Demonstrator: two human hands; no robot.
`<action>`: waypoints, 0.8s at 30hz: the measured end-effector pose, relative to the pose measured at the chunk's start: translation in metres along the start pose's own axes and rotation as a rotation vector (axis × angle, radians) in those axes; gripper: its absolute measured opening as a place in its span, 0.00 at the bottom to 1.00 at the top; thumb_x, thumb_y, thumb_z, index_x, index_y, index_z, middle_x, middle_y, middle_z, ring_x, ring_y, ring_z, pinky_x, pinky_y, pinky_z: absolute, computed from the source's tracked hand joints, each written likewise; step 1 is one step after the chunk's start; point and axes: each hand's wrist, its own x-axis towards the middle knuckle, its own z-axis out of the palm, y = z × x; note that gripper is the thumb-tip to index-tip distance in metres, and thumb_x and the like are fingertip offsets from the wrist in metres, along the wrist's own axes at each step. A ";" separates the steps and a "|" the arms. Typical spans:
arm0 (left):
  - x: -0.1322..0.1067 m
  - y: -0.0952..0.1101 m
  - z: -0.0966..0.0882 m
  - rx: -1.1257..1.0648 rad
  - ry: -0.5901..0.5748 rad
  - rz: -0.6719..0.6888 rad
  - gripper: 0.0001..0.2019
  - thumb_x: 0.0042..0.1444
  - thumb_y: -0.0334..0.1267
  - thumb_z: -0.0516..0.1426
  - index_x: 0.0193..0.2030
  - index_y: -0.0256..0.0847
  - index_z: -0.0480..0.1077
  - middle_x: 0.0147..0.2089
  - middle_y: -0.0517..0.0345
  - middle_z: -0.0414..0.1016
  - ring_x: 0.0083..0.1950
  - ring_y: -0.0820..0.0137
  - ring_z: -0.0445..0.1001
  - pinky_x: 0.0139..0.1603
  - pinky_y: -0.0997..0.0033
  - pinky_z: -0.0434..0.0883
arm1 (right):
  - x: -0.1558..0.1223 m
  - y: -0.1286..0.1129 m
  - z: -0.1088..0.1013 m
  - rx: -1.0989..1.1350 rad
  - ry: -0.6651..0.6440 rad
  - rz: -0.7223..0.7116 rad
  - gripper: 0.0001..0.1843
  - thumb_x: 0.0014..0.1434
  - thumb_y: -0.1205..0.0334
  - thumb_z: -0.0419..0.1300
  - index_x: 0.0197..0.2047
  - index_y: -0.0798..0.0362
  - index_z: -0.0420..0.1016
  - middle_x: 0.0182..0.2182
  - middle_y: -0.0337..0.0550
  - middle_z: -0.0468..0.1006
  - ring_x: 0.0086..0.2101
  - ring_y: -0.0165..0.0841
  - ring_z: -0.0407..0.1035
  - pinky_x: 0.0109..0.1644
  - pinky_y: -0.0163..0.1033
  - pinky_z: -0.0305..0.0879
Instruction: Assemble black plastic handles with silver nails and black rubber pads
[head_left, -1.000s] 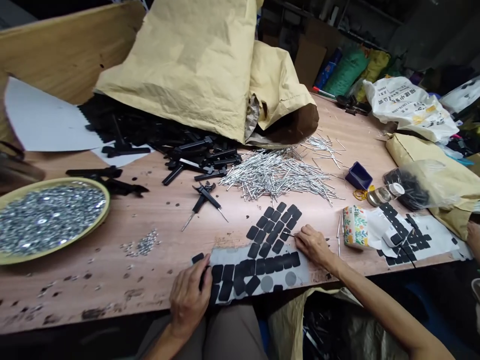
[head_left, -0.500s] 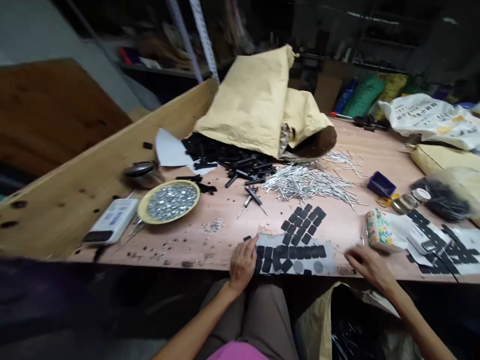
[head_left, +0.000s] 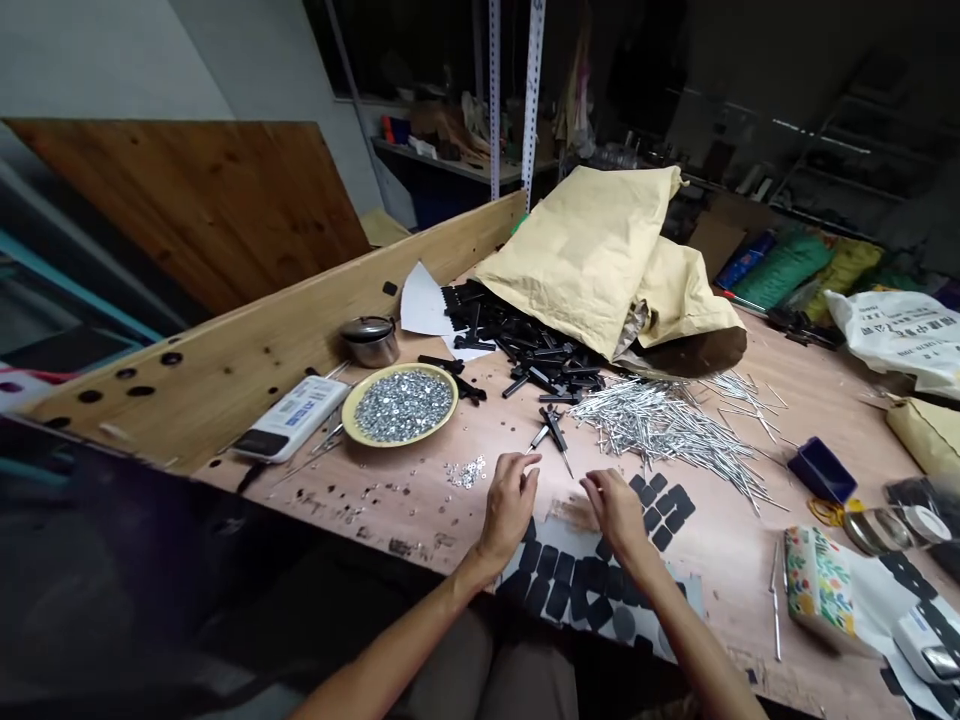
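My left hand (head_left: 510,508) is just short of two small black tools with thin metal shafts (head_left: 553,430), lying crossed on the table. Its thumb and forefinger are a little apart, with nothing visible between them. To the right, my right hand (head_left: 615,508) has its fingertips drawn together near one shaft's tip; whatever they may hold is too small to make out. Beneath my wrists lies a grey sheet (head_left: 690,592) with rows of black pads (head_left: 559,565). More black pads (head_left: 664,510) sit beside my right hand. Small metal nuts (head_left: 466,471) are scattered left of my left hand.
A yellow bowl of metal nuts (head_left: 401,404), a metal pot (head_left: 370,342) and a white device (head_left: 292,418) stand left. Behind are black parts (head_left: 536,350), metal rods (head_left: 660,425) and a paper sack (head_left: 585,255). A blue box (head_left: 821,470) and a flowered box (head_left: 817,580) are right.
Both hands have moved forward over the table and closer together, to just before the crossed black tools. My left hand has left the pad sheet's edge. The view has swung left.
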 end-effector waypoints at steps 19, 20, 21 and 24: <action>0.008 0.026 -0.036 0.131 -0.266 0.458 0.11 0.60 0.29 0.48 0.42 0.38 0.72 0.32 0.56 0.77 0.34 0.71 0.73 0.43 0.66 0.70 | 0.009 -0.027 -0.050 0.765 -0.481 0.361 0.20 0.53 0.45 0.56 0.27 0.56 0.71 0.19 0.37 0.69 0.14 0.24 0.59 0.18 0.31 0.55; 0.004 0.022 -0.044 0.063 -0.270 0.338 0.11 0.60 0.30 0.49 0.41 0.38 0.73 0.32 0.55 0.77 0.33 0.71 0.73 0.39 0.70 0.70 | 0.013 -0.031 -0.046 0.800 -0.490 0.359 0.21 0.53 0.44 0.56 0.30 0.56 0.72 0.21 0.39 0.72 0.15 0.25 0.61 0.19 0.32 0.57; 0.000 0.017 -0.053 -0.023 -0.272 0.184 0.11 0.60 0.31 0.49 0.40 0.38 0.73 0.31 0.55 0.77 0.32 0.72 0.73 0.35 0.73 0.70 | 0.018 -0.036 -0.039 0.813 -0.478 0.336 0.21 0.54 0.44 0.56 0.33 0.56 0.73 0.24 0.41 0.74 0.16 0.26 0.63 0.20 0.33 0.59; -0.014 0.000 -0.077 -0.326 -0.277 -0.368 0.11 0.57 0.38 0.52 0.36 0.36 0.74 0.23 0.59 0.72 0.25 0.75 0.69 0.26 0.77 0.66 | 0.031 -0.053 0.001 0.689 -0.359 0.136 0.17 0.56 0.49 0.56 0.38 0.54 0.74 0.31 0.46 0.77 0.23 0.31 0.70 0.26 0.35 0.65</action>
